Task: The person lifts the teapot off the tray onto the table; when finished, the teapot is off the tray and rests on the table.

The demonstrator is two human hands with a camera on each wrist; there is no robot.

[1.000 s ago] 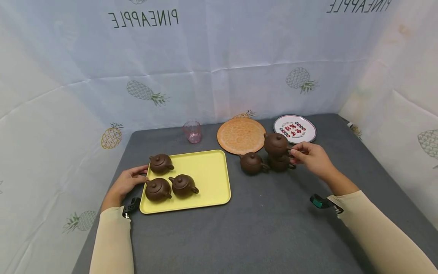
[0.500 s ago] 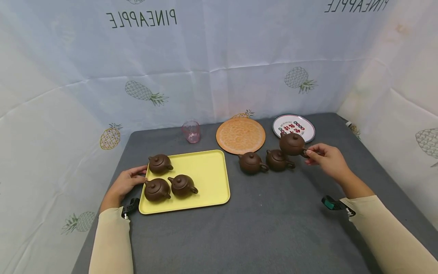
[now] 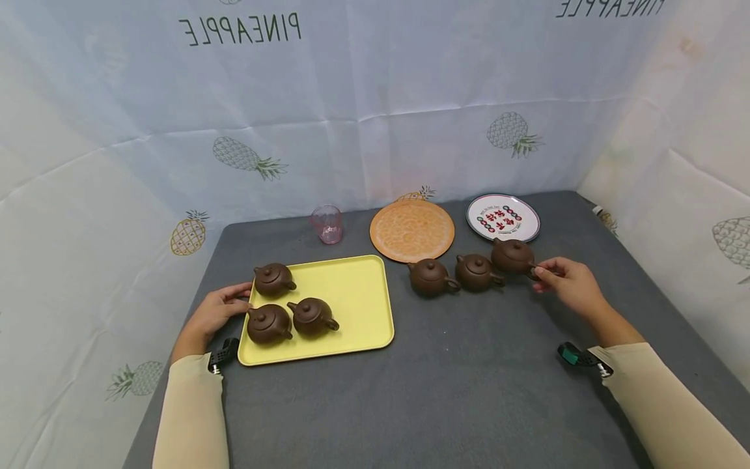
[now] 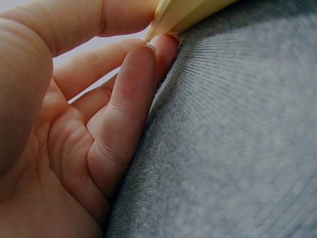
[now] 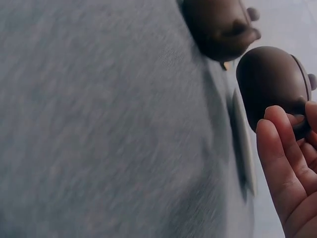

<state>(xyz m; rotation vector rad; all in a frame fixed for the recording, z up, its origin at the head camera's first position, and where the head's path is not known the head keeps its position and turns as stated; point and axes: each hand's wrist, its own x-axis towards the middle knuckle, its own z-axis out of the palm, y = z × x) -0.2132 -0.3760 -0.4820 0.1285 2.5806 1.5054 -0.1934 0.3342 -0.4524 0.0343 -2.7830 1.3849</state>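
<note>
Head, right hand (image 3: 565,284): pinching a brown teapot (image 3: 512,256) by its handle (image 3: 531,268), beside two more teapots (image 3: 476,273), near the white plate (image 3: 502,217).
Head, left hand (image 3: 215,315): at the yellow tray's (image 3: 359,299) left edge (three teapots (image 3: 312,317) on it).
Left wrist, yellow tray: edge pinched by the fingers (image 4: 132,84).
Right wrist, brown teapot: contact with the table (image 5: 109,119) hard to tell.

Three teapots (image 3: 312,317) on tray (image 3: 364,305), teapot row (image 3: 476,273) to its right, glass (image 3: 327,225), mat (image 3: 412,230), plate (image 3: 503,218) behind
</note>
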